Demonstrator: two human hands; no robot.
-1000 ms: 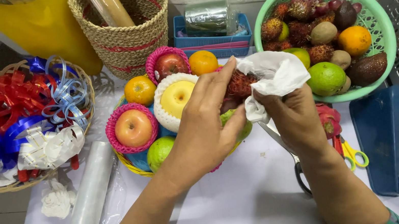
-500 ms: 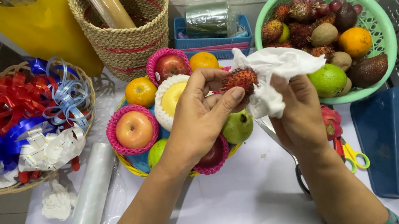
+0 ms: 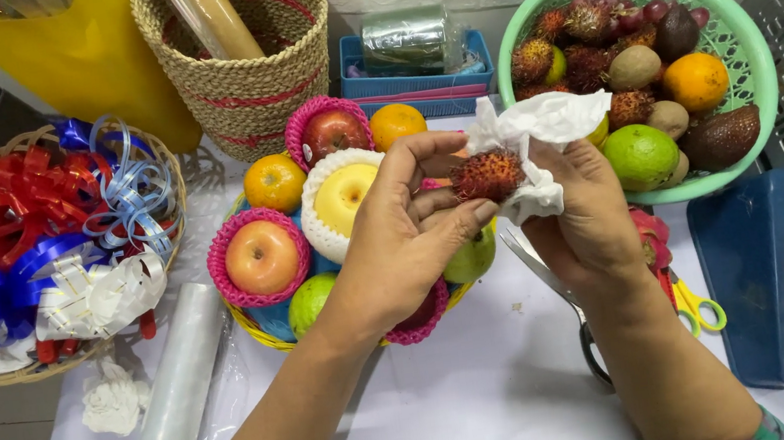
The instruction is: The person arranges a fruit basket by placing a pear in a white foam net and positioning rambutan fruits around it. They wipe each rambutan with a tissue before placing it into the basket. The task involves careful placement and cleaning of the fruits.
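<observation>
While left hand [image 3: 405,238] pinches spiky red rambutan [image 3: 487,175], right hand [image 3: 585,215] grips crumpled white tissue [image 3: 542,130].

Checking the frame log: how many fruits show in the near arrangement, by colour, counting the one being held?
Apples in pink nets: 2
Yellow fruit in a white net: 1
Oranges: 2
Green fruits: 2
Rambutan, held by left hand against right hand tissue: 1
Total: 8 visible; the hands may hide more.

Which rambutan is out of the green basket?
The red rambutan pinched between the left hand and the tissue in the right hand; the other rambutans sit in the green basket.
</observation>
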